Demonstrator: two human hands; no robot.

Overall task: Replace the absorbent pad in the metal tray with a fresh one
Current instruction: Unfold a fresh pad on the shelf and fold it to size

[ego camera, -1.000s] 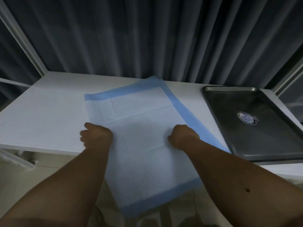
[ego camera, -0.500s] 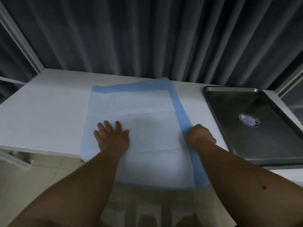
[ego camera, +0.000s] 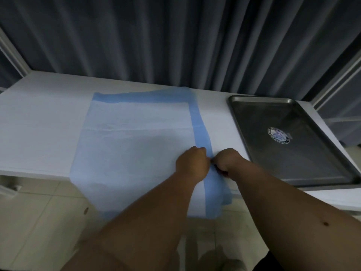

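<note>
Blue-bordered and white in the middle, the pad [ego camera: 134, 145] is spread flat on the white desk [ego camera: 39, 126], with its near part hanging over the front edge above the tiled floor [ego camera: 35, 222]. A blue strip runs along its far edge and another down its right side. A faint crease crosses the white area from left to right.

Both hands are brought together at the right blue strip, close to the desk's front edge. The left hand [ego camera: 192, 163] is curled closed, knuckles up, resting on the white part just left of the strip. The right hand [ego camera: 227, 160] is likewise closed, just right of the strip, and the two hands are touching or nearly so. The strip appears to be pinched between them, though the fingertips are hidden under the knuckles and the exact grip cannot be made out. Below the hands the strip looks bunched and doubled, with a loose blue fold showing at the lower right corner.

To the right, the metal tray [ego camera: 261, 153] sits on the same desk, well apart from the pad's border. Its dark floor is bare except for a round sticker [ego camera: 278, 135] near the middle. Grey pleated curtains [ego camera: 156, 40] are hung behind the desk.
</note>
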